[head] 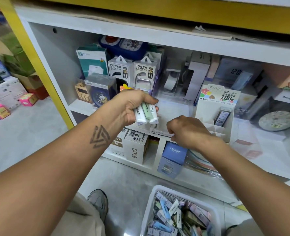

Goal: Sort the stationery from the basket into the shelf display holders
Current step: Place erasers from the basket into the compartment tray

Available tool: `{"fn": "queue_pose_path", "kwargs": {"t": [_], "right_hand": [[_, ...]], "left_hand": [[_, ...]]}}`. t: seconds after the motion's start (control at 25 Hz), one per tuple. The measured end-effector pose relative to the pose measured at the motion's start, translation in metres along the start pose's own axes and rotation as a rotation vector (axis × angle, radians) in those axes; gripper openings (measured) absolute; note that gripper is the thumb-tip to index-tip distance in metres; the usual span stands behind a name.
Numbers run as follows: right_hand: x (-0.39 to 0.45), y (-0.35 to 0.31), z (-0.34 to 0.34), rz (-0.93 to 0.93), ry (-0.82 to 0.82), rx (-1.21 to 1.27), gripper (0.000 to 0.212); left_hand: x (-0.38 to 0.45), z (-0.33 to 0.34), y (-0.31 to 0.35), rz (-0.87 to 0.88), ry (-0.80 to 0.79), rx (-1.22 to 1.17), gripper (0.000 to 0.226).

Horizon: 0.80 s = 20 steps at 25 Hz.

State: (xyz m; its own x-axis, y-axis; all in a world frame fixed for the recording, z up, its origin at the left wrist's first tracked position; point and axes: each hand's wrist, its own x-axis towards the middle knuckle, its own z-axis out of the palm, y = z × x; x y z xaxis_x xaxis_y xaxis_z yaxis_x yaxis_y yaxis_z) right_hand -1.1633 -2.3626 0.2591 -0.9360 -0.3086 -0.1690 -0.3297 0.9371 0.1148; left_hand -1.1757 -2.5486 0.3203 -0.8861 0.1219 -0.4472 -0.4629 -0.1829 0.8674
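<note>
**Lead cases in your left hand, basket at your feet**

Your left hand (132,106) is raised in front of the white shelf (157,36) and grips a small bundle of slim pastel lead cases (146,113): a pale lilac one, a mint green one and a light one side by side, their lower ends sticking out below your palm. Your thumb lies across their upper part. A triangular tattoo (99,137) shows on that forearm.

Your right hand (186,132) is lower and to the right, at the front edge of the shelf board, knuckles towards the camera and fingers curled under. Whether it holds anything, you cannot tell from this angle; the fingertips are hidden.

Just right of that hand stands the white cardboard display holder (207,113) with its printed header card. One dark lead case (223,118) stands upright in its rear compartment.

The white plastic basket (151,206) sits on the floor at the bottom right, heaped with more cases (174,217) in blue, lilac, green and white, lying every way.

Behind your left hand on the shelf are two power bank boxes (132,72), a teal box (92,62) and a boxed blue alarm clock (100,92). On the lower level stand a white DIY box (135,150) and a blue CRUHRE box (174,155). Your grey shoe (99,201) rests on the floor left of the basket.
</note>
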Motion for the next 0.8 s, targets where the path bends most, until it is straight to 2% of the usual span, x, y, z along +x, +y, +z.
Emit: {"fn": "queue_pose_path", "kwargs": {"t": [0.12,0.24,0.28,0.32,0.4,0.48,0.6,0.72,0.8], "right_hand": [[0.002,-0.003,0.007,-0.002,0.025,0.070,0.026],[0.003,-0.003,0.002,0.010,0.074,0.269,0.021],[0.003,-0.003,-0.003,0.040,0.115,0.435,0.017],[0.002,-0.004,-0.010,0.082,0.141,0.721,0.012],[-0.004,-0.010,-0.025,0.102,0.042,1.383,0.016],[-0.009,-0.014,-0.031,0.051,-0.066,1.676,0.027],[-0.009,-0.014,-0.032,0.049,0.011,1.716,0.027],[-0.004,0.000,-0.031,0.117,0.185,1.576,0.018],[-0.002,0.007,-0.027,0.146,0.240,1.503,0.019]], "left_hand": [[0.000,0.004,-0.003,0.000,0.001,0.006,0.034],[-0.002,0.005,-0.004,-0.018,-0.004,0.019,0.038],[-0.001,0.005,-0.004,-0.015,0.001,0.021,0.041],[-0.001,0.004,-0.004,-0.007,0.010,0.019,0.044],[-0.002,0.005,-0.004,0.025,0.032,-0.006,0.047],[-0.001,0.007,-0.006,0.058,0.065,-0.031,0.045],[0.000,0.005,-0.006,0.072,0.088,-0.071,0.025],[0.002,-0.004,-0.001,0.028,0.045,-0.094,0.010],[0.004,-0.009,0.001,0.002,0.040,-0.060,0.008]]}}
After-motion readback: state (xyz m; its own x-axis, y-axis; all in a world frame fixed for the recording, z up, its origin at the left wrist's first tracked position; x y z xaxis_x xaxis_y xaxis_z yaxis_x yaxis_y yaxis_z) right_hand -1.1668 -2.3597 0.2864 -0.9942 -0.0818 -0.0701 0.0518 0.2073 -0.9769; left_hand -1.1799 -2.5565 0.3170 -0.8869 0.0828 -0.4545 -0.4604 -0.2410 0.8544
